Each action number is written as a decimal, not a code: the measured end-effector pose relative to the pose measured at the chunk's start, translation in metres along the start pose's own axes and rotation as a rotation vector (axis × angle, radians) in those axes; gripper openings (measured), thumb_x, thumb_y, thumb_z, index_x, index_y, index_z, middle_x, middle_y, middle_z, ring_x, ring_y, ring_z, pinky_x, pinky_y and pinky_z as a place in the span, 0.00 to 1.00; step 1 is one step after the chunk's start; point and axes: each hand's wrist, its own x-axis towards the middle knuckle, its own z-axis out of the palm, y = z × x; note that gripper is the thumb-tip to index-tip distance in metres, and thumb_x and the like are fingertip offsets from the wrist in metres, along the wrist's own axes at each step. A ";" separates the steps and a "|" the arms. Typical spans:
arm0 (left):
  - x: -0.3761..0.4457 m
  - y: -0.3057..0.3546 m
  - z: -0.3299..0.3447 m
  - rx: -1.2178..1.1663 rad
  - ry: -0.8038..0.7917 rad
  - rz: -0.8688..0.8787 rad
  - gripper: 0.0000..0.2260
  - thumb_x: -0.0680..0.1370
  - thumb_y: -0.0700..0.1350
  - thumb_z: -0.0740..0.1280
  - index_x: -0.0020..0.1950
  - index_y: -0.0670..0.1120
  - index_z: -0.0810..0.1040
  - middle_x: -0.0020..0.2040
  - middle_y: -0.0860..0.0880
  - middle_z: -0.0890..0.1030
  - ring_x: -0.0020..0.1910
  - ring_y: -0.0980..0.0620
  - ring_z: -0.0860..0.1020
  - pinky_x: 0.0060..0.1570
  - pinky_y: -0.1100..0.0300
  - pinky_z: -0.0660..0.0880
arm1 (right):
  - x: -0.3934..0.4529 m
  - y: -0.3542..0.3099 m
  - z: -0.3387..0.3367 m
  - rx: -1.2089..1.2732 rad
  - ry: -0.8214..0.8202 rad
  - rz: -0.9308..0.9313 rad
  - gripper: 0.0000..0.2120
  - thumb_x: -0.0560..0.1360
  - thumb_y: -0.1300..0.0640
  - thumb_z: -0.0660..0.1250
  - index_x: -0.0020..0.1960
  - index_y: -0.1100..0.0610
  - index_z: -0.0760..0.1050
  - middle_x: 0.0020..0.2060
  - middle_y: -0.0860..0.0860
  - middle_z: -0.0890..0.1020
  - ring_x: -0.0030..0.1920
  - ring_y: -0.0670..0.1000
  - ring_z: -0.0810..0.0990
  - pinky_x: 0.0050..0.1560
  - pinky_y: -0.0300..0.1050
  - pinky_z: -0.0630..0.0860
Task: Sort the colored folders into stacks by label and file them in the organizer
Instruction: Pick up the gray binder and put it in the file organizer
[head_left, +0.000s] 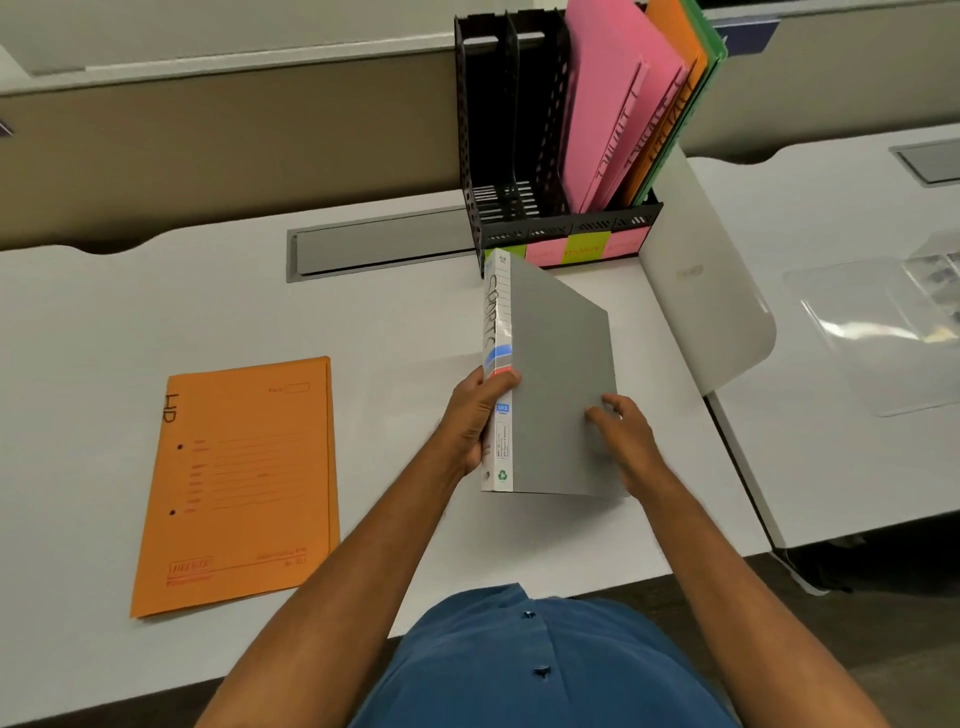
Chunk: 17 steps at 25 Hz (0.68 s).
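A grey binder (563, 374) with a white spine lettered "SPORTS" stands on edge above the white desk (395, 322), just in front of the organizer. My left hand (475, 415) grips its spine, thumb curled over the edge. On the grey cover lies my right hand (621, 431), its fingers spread on the surface. The black mesh organizer (519, 156) stands at the back, with pink (608, 104), orange (670, 114) and green (704, 57) folders in its right slots; its two left slots hold nothing. An orange folder (239, 483) marked "HR" lies flat at the left.
Sticky labels in green and pink (569, 249) line the organizer's front. A grey cable flap (379, 247) is set in the desk behind. A white divider panel (706, 291) stands at the right, with a clear plastic sheet (872, 332) on the neighbouring desk.
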 end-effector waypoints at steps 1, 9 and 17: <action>-0.002 0.009 0.001 0.016 0.010 0.041 0.20 0.72 0.53 0.74 0.63 0.51 0.80 0.52 0.44 0.87 0.45 0.44 0.85 0.48 0.50 0.84 | -0.004 -0.016 0.006 -0.004 -0.011 -0.039 0.25 0.80 0.51 0.67 0.75 0.54 0.69 0.72 0.52 0.74 0.66 0.52 0.74 0.65 0.48 0.72; -0.013 0.066 0.028 0.246 -0.087 0.360 0.26 0.75 0.64 0.69 0.73 0.65 0.72 0.63 0.59 0.83 0.59 0.51 0.83 0.55 0.54 0.83 | -0.061 -0.145 0.020 0.316 -0.234 -0.241 0.25 0.82 0.37 0.58 0.77 0.43 0.65 0.68 0.46 0.75 0.64 0.48 0.77 0.52 0.50 0.82; -0.003 0.084 0.049 0.426 -0.352 0.460 0.29 0.78 0.56 0.72 0.75 0.72 0.64 0.80 0.67 0.59 0.76 0.62 0.66 0.65 0.63 0.76 | -0.067 -0.167 0.006 0.569 0.030 -0.313 0.35 0.69 0.43 0.74 0.72 0.51 0.67 0.53 0.51 0.78 0.54 0.53 0.82 0.41 0.42 0.83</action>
